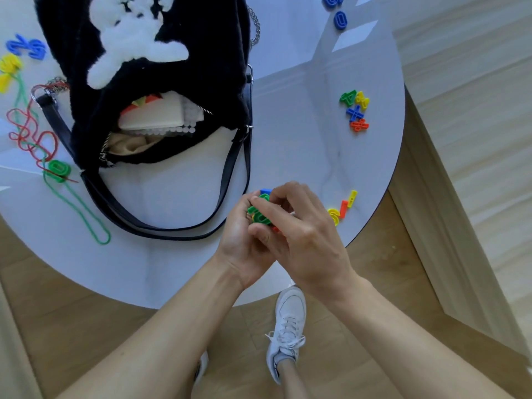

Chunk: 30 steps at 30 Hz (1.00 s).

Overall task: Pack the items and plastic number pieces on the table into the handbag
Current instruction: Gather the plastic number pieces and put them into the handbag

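A black fluffy handbag (138,82) with a white plush figure lies on the round white table (172,269), its zip open toward me, with a white box and a dotted sheet inside. My left hand (244,237) cups a stack of plastic number pieces (259,213), green on top with blue behind. My right hand (299,228) pinches that same stack from the right. Loose pieces lie at the right: a yellow and orange group (342,208), a mixed group (355,110), and blue ones (336,12) far back.
Left of the bag lie red and green laces (37,133), a green piece (59,169), blue pieces (27,48) and yellow pieces (8,70). The bag's black strap (172,228) loops toward me. The table edge curves just below my wrists; my white shoe (288,326) stands on the wooden floor.
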Motion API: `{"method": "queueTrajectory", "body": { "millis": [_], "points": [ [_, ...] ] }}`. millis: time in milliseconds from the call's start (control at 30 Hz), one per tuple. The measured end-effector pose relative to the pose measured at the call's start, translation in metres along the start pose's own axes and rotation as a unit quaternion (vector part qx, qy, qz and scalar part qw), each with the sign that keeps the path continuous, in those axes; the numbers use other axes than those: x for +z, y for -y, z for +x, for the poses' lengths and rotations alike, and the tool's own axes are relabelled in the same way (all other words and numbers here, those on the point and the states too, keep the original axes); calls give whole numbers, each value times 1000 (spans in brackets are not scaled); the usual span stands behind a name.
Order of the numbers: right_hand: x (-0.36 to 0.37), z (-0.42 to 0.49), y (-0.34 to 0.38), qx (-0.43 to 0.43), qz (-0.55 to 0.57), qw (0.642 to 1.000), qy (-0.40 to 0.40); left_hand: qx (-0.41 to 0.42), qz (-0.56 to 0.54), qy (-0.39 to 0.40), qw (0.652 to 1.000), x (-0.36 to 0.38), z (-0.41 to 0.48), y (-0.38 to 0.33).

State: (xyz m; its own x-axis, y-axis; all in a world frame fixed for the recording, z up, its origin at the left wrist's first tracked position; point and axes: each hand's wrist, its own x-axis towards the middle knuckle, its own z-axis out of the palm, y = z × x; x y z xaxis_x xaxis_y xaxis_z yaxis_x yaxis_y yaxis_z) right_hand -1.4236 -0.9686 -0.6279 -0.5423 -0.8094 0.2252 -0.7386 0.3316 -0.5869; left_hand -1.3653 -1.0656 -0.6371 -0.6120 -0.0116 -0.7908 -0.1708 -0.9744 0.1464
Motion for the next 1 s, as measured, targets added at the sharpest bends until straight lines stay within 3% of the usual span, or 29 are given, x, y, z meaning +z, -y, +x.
{"method": "queueTrajectory", "body": {
  "millis": [100, 200, 267, 333, 400, 467, 700, 1000],
  "points": [
    [-8, -3, -2, 17, 12, 999, -25, 17, -23, 2, 1000, -3, 4, -1],
    [-20, -8, -27, 194, 10, 978, -74, 21, -5, 1, 1000, -8, 4, -1],
    [-27, -13, -56, 332, -69, 940, -22, 24, 20, 3, 1000, -11, 2, -1],
    [-30, -21, -77, 386, -168, 904, 73, 24, 40, 4, 999, -14, 0, 1],
    [-26, -30, -83, 381, -186, 894, 144, 23, 51, 2, 998, -16, 0, 4],
    [-18, -36, -82, 367, -161, 902, 162, 24, 60, -1, 998, -18, 1, 6],
    [-5, -32, -85, 372, -115, 917, 84, 13, 91, -12, 996, -22, 1, 17],
    [-5, -20, -87, 393, -94, 908, 113, 9, 86, -22, 996, -25, 5, 32]
  ]
}}
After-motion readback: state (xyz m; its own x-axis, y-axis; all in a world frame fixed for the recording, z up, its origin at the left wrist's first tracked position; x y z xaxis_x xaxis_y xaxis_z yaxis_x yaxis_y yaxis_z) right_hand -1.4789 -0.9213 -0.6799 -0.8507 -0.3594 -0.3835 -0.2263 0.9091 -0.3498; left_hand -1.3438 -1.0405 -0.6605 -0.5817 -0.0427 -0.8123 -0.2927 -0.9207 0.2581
